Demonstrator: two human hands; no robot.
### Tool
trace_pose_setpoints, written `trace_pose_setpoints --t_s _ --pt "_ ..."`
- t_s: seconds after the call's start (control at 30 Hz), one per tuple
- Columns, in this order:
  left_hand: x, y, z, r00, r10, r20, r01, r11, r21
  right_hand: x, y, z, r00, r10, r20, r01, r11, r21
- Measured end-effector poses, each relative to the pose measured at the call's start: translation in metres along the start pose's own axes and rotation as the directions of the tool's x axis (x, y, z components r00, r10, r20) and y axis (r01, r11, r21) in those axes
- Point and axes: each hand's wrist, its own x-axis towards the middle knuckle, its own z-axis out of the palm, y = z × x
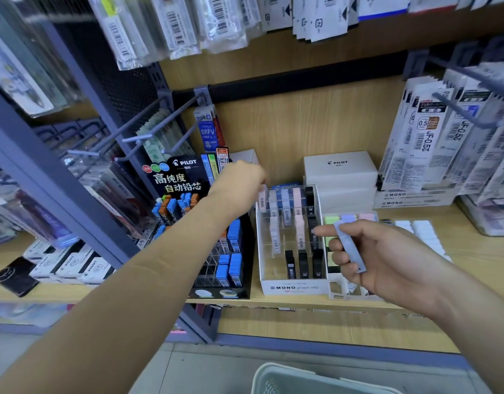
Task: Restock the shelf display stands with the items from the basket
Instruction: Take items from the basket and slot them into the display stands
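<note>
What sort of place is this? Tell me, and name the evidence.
Most likely a stationery shop aisle: hanging refill packs, a Pilot display stand holding pencil-lead cases, and a part-filled MONO graph MG stand, with a basket below.

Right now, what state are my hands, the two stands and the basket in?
Left hand: holds pink case.
Right hand: pinches pale blue case.
White stand: partly filled.
Black stand: partly filled.
Basket: contents hidden.
</note>
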Motion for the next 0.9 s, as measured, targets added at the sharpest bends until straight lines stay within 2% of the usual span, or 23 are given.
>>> trace_pose_setpoints --t_s 0.17,0.3,0.53,0.67,0.73,0.9 --pt "0.005 -0.001 0.014 0.999 0.038 0.039 -0.043 0.991 0.129 -0.001 0.001 0.001 1.0 -0.003 0.025 0.004 1.0 -0.013" --pt "0.007 0.0 0.022 0.999 0.021 0.047 -0.028 0.989 0.142 -0.003 0.001 0.0 0.999 0.005 0.036 -0.003 0.999 -0.042" --pt "0.011 -0.003 0.031 0.998 -0.063 0.029 0.066 0.994 -0.091 -0.009 -0.002 -0.011 1.0 -0.009 0.022 0.01 0.998 -0.067" --pt "0.004 -0.002 0.028 0.997 -0.047 0.056 0.056 0.983 -0.175 -0.01 -0.004 -0.013 1.0 -0.017 0.013 0.017 0.997 -0.069" --pt "0.001 -0.003 0.027 0.998 -0.022 0.063 0.031 0.987 -0.157 -0.009 -0.002 -0.012 1.0 -0.026 0.003 0.026 0.998 -0.062" --pt "-0.008 -0.008 0.035 0.998 0.05 0.04 -0.051 0.998 0.028 -0.003 0.003 -0.003 0.999 -0.036 -0.005 0.036 0.996 -0.076"
